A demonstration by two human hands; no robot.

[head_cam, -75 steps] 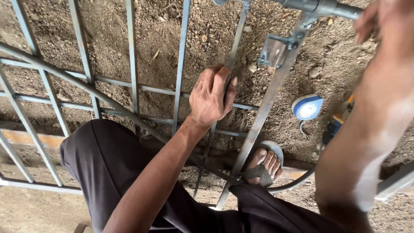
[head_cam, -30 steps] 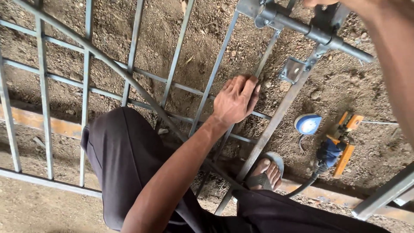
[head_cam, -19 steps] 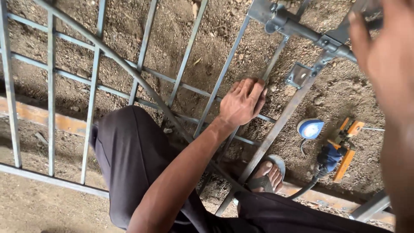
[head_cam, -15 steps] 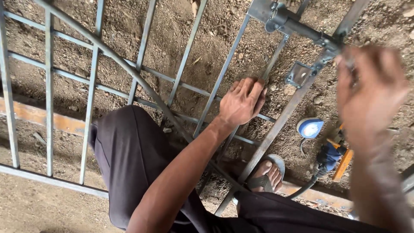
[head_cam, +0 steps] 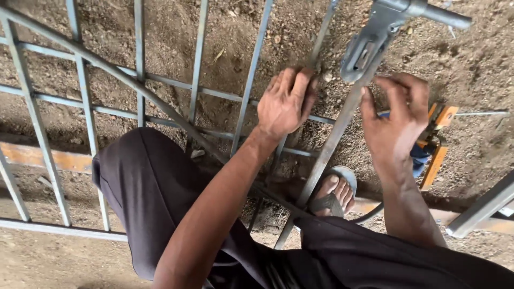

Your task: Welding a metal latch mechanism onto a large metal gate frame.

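Over bare dirt (head_cam: 482, 160), a grey metal grille (head_cam: 139, 80) lies flat, its thin bars running mostly top to bottom of view, crossed by rails and one long diagonal bar (head_cam: 160, 104) from upper left to lower centre. Flat bar (head_cam: 334, 136) is the piece in hand: long axis slants from lower left near the knees up to upper right, ending at a hinge bracket (head_cam: 364, 51) under a pipe (head_cam: 439, 13). Left hand (head_cam: 284, 104) lies on a thin bar, fingers curled loosely round it, just left of the flat bar. Right hand (head_cam: 396, 126) sits just right of the flat bar, fingers half bent and spread, fingertips near its edge; contact unclear, not gripping. Behind the right hand, an orange-and-blue tool (head_cam: 436, 144) lies on the dirt, partly hidden. Sandalled foot (head_cam: 332, 195) sits under the bars below. Dark trousers (head_cam: 150, 203) fill the bottom.
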